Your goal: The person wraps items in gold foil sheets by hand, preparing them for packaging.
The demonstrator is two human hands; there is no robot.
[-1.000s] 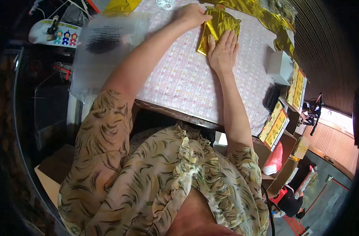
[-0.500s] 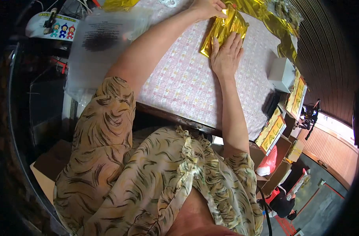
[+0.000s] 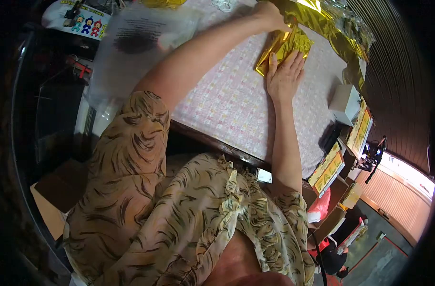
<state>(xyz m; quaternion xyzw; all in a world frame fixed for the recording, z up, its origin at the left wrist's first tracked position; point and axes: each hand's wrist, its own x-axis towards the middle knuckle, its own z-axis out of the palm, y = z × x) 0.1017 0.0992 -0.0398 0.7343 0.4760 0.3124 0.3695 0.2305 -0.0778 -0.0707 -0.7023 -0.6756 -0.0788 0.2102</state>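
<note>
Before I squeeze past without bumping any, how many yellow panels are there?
2: near panel by the table's right front corner, far panel by the white box; others may be hidden.

Table point(image 3: 212, 139), patterned cloth point(image 3: 227, 102). Gold packet point(image 3: 299, 40). Left of packet: plastic point(image 3: 141, 52). Beyond: foil point(image 3: 317, 18). Right: white box point(image 3: 343, 104), maybe black case point(image 3: 329, 138).

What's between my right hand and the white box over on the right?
Just bare patterned tablecloth lies between your right hand and the white box, seen in the head view.
</note>
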